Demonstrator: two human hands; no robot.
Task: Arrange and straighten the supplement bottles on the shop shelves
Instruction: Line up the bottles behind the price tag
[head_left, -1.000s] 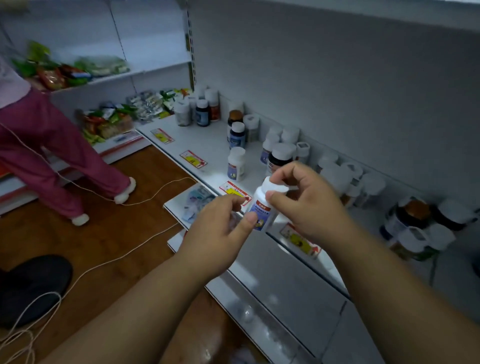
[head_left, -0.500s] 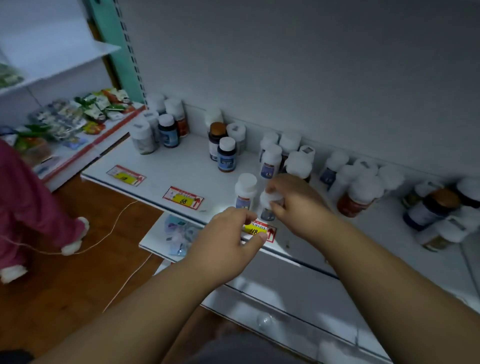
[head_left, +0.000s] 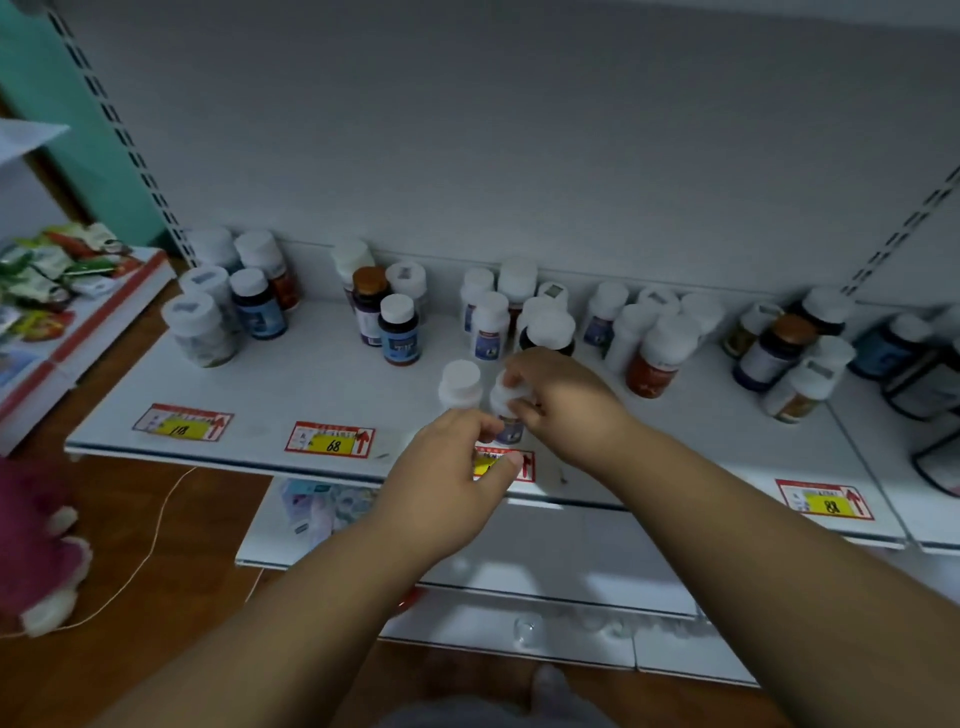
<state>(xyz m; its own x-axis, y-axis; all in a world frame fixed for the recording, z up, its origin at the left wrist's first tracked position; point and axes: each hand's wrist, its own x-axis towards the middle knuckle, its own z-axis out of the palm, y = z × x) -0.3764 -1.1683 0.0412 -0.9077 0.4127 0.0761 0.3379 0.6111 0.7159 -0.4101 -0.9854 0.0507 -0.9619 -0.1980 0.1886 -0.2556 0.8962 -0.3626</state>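
Observation:
My right hand (head_left: 561, 405) grips the cap of a small white bottle with a blue label (head_left: 508, 428), which stands near the front edge of the white shelf (head_left: 291, 389). A second white-capped bottle (head_left: 460, 384) stands right beside it on the left. Just in front of them is my left hand (head_left: 452, 478), fingers loosely curled and thumb over a red and yellow price tag (head_left: 525, 464); whether it touches the bottle I cannot tell. Several more supplement bottles (head_left: 488, 325) stand in loose groups along the back of the shelf.
Large clear jars (head_left: 197, 327) stand at the shelf's left end and dark bottles (head_left: 774, 351) at the right. Price tags (head_left: 332, 440) line the front edge. A lower shelf (head_left: 571, 551) juts out below. Snack packets (head_left: 57, 265) lie on the left unit. A cord (head_left: 150, 540) crosses the wooden floor.
The view swung right to face the shelf. The white bottle went from held up in both hands to standing on the shelf beside another bottle. My left hand has let go of it.

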